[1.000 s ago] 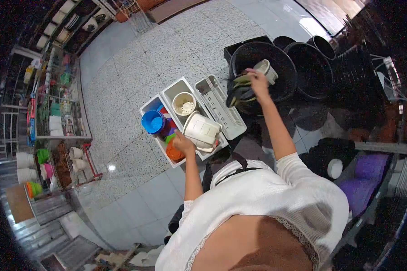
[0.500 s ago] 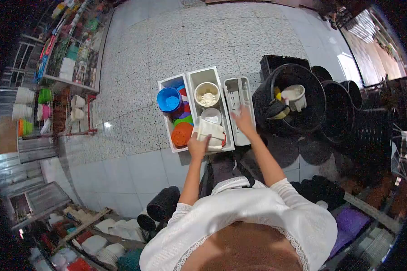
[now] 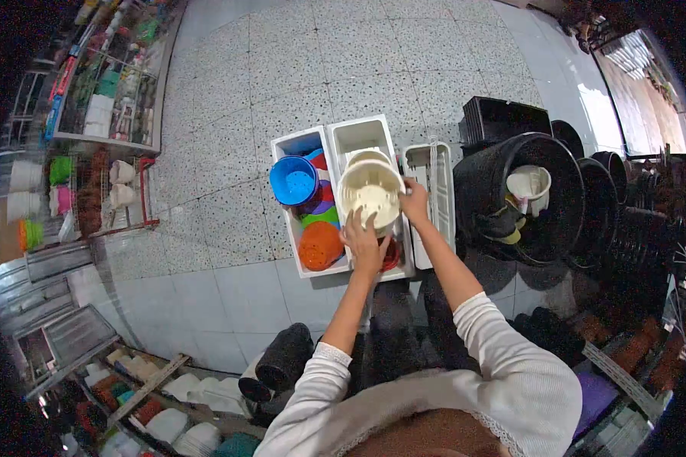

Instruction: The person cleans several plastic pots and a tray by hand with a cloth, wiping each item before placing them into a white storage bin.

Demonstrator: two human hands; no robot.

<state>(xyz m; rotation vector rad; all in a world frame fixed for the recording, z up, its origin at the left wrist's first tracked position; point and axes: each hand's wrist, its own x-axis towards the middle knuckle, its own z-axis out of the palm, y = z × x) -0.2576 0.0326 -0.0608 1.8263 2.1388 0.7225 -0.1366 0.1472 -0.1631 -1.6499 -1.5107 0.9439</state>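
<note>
Cream pot point(image 3: 372, 190) was held in both hands over approx mid-length of RH white trough point(image 3: 358, 135), mouth tipped up twd camera, holes seen in base. R hand point(image 3: 414, 203) was closed on pot's right rim; L hand point(image 3: 367, 248) was laid at near side w/ fingers spread; true grip or mere steadying couldn't be told. Second cream rim point(image 3: 368, 157) was seen just behind, twd trough's far edge; nested or separate, not clear.

Step in hand was judged to be positioning of pot at trough. For next move, a steady two-handed hold was judged to be called for, w/ base kept off the long side walls; a snag on second rim was thought poss.

Edges: LH white trough point(image 3: 297, 135) was set close along left long edge, crowded w/ blue pot point(image 3: 294, 181) twd far end & orange pot point(image 3: 320, 246) at near end, so little room there. Most room inside RH trough was noted at far edge. Grey trough point(image 3: 441, 245) was set just beside right long edge, black tub point(image 3: 477, 183) beyond. Speckled floor point(image 3: 229, 99) was left open past both far edges.
</note>
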